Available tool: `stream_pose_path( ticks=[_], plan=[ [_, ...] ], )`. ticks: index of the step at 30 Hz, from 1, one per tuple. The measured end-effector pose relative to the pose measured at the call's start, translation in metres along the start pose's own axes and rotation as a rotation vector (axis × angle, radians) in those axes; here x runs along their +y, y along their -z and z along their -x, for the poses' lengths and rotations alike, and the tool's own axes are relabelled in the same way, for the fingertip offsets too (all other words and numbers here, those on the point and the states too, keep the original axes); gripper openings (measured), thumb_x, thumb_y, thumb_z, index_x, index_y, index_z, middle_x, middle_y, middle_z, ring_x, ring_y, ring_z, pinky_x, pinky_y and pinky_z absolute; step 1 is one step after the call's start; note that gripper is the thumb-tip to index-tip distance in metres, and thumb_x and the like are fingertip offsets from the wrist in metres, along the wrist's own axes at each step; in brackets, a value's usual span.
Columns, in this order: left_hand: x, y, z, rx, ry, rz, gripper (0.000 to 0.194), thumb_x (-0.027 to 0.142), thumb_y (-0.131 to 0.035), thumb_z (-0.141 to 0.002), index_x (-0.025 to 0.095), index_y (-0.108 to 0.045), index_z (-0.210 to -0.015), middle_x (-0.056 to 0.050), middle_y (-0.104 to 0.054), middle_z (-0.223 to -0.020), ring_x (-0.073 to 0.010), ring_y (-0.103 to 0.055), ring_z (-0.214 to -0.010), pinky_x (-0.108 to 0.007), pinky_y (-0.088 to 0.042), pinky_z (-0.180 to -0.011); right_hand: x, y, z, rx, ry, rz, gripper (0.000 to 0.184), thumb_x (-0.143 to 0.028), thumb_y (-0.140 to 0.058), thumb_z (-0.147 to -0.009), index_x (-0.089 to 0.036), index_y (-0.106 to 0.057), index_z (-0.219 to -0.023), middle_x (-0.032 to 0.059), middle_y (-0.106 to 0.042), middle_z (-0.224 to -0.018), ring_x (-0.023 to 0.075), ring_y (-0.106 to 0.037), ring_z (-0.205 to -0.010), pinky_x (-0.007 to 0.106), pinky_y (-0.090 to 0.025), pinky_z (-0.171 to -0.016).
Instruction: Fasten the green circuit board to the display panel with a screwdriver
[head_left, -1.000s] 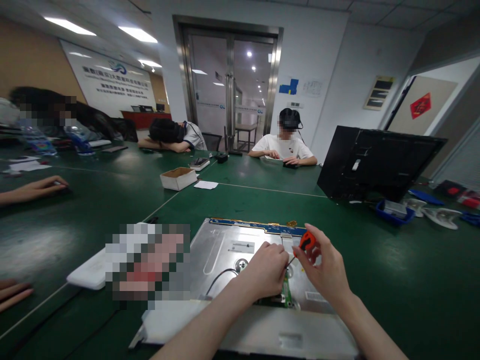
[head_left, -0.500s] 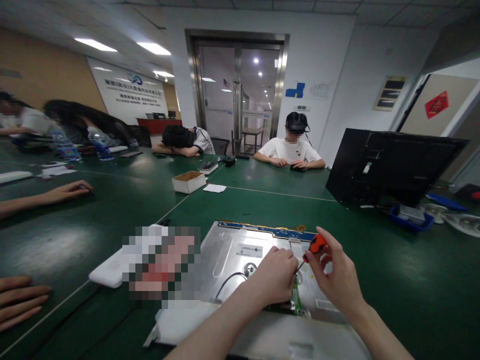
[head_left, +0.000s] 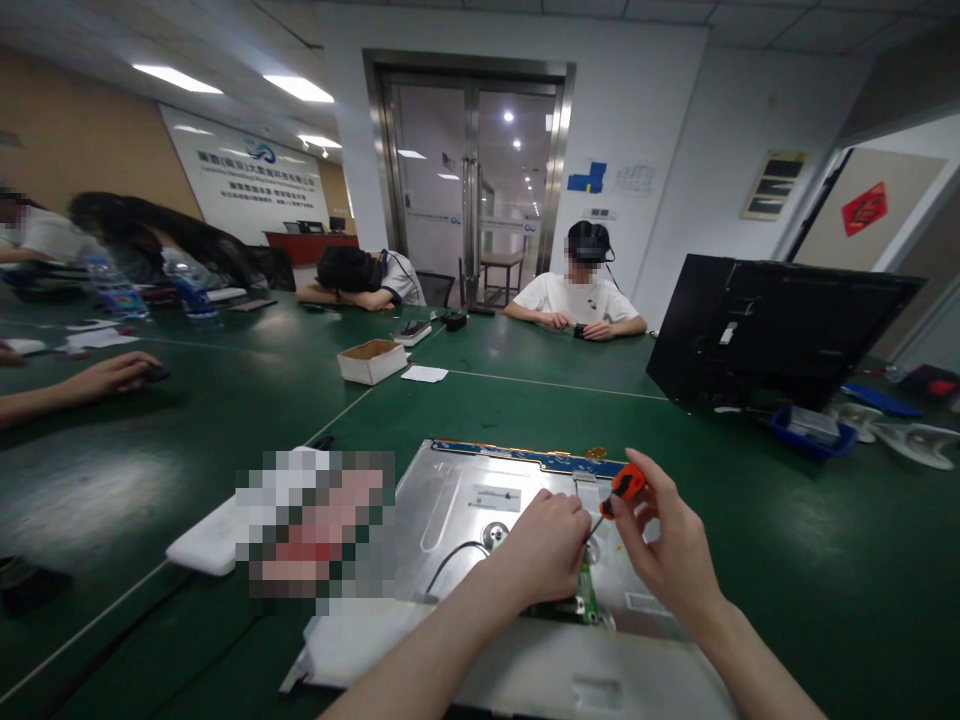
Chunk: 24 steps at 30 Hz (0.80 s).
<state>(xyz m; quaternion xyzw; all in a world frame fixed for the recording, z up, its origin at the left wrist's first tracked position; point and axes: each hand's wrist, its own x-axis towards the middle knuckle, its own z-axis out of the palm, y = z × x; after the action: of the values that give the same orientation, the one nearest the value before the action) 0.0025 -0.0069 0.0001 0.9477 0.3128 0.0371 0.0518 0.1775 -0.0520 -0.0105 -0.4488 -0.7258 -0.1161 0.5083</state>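
My right hand (head_left: 671, 540) grips the red-orange and black handle of a screwdriver (head_left: 624, 488) between thumb and fingers. The screwdriver's thin shaft slants down and left to the fingers of my left hand (head_left: 546, 545). My left hand is closed, back of the hand upward, and what its fingers hold is hidden. Both hands are over a silvery metal display panel (head_left: 457, 470) lying flat, with a blue circuit strip (head_left: 525, 460) along its far edge. Beneath my left hand, part of a green circuit board (head_left: 587, 600) shows. A black cable (head_left: 448, 562) curves over the metal.
Left of the panel lies a white slab-like object (head_left: 210, 540), partly blurred out. Farther back are an open white box (head_left: 371, 364) and a paper (head_left: 425, 374). A black monitor (head_left: 780, 330) and blue tray (head_left: 814, 435) stand right. A co-worker's hand (head_left: 124, 375) rests left; others sit around the table.
The co-worker's hand at the lower left has left that spot, where a dark object now shows. The view has shifted slightly. My hands and the screwdriver keep nearly the same pose over the panel.
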Motion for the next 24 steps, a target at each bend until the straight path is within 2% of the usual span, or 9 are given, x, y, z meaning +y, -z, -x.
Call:
stream_pose_path(
  ticks=[6,14,20,24],
  plan=[
    [0.0005,0.0003,0.0007,0.002,-0.004,0.001,0.01,0.015,-0.064,-0.096,0.015,-0.072,-0.102,-0.015,-0.077,-0.111,-0.032,-0.073,-0.107,-0.042,-0.055,-0.093,0.0023,0.0001,-0.0034,0.069,0.109,0.062,0.033,-0.044,-0.055,-0.116,-0.023,-0.055,-0.142,-0.0041,-0.069,-0.077,0.0099,-0.06,-0.044,0.018,-0.053,-0.042],
    [0.0011,0.0024,0.001,0.0,0.0,-0.002,0.01,0.014,-0.064,-0.097,0.014,-0.072,-0.101,-0.015,-0.078,-0.11,-0.0323,-0.074,-0.106,-0.043,-0.056,-0.094,0.0003,0.0002,-0.0014,0.004,0.016,-0.023,0.04,-0.031,-0.05,-0.116,-0.023,-0.048,-0.156,-0.002,-0.072,-0.078,0.0124,-0.065,-0.048,0.019,-0.054,-0.042],
    [0.0001,-0.0007,0.0008,0.006,0.005,0.003,0.012,0.015,-0.064,-0.097,0.014,-0.073,-0.105,-0.015,-0.078,-0.112,-0.032,-0.073,-0.108,-0.042,-0.055,-0.096,0.0023,-0.0003,-0.0034,0.067,0.1,0.04,0.033,-0.037,-0.058,-0.115,-0.025,-0.056,-0.146,-0.0041,-0.069,-0.078,0.0107,-0.06,-0.045,0.019,-0.054,-0.042],
    [-0.001,-0.003,-0.0001,0.011,0.005,0.006,0.014,0.016,-0.064,-0.098,0.014,-0.073,-0.108,-0.014,-0.077,-0.112,-0.0318,-0.073,-0.107,-0.042,-0.055,-0.095,0.001,0.0013,-0.0029,0.043,0.084,0.002,0.04,-0.035,-0.057,-0.115,-0.025,-0.053,-0.153,-0.0019,-0.072,-0.081,0.012,-0.062,-0.048,0.02,-0.056,-0.044]
  ],
)
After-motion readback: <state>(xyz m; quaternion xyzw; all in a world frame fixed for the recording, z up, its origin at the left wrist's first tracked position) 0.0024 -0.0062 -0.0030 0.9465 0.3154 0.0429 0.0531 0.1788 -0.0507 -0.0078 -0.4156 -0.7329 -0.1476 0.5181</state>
